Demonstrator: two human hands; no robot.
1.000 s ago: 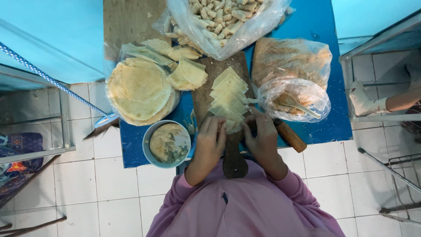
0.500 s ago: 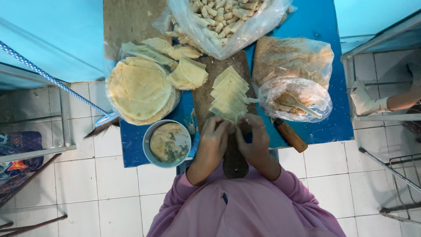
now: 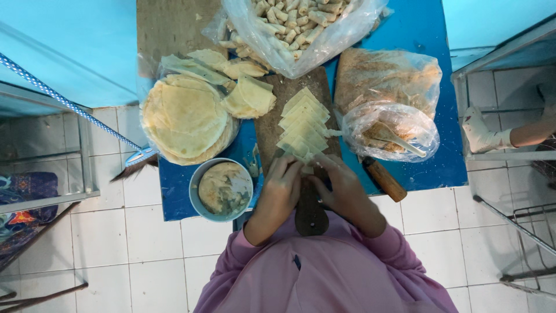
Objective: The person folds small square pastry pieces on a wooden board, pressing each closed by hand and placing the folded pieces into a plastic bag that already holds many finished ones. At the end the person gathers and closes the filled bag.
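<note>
From the head view we look straight down on our two hands, which meet over the near end of a long dark wooden cutting board (image 3: 289, 110). Our left hand (image 3: 282, 184) and right hand (image 3: 343, 185) curl inward, fingertips pressed together around a small pale piece of dough wrapper (image 3: 307, 170) pinched between them at the board's narrow handle end. Just beyond our fingertips, touching them or nearly so, lies a row of thin cream-coloured square wrappers (image 3: 302, 124), overlapped like shingles and running up the board.

On the blue table top (image 3: 440, 145), to the left of the board, a stack of round, flat, yellowish pancakes (image 3: 185, 119) sits in clear plastic, with folded pale pieces (image 3: 250, 97) beside it. Near our left wrist stands a round grey bowl of lumpy beige paste (image 3: 222, 189). At the far edge a clear plastic bag holds many small rolled pastries (image 3: 301, 20). To the right, a crinkled clear bag of brownish filling (image 3: 389, 130) has a pale spoon (image 3: 394, 138) in it, and a brown wooden handle (image 3: 384, 179) lies just beside our right hand.
</note>
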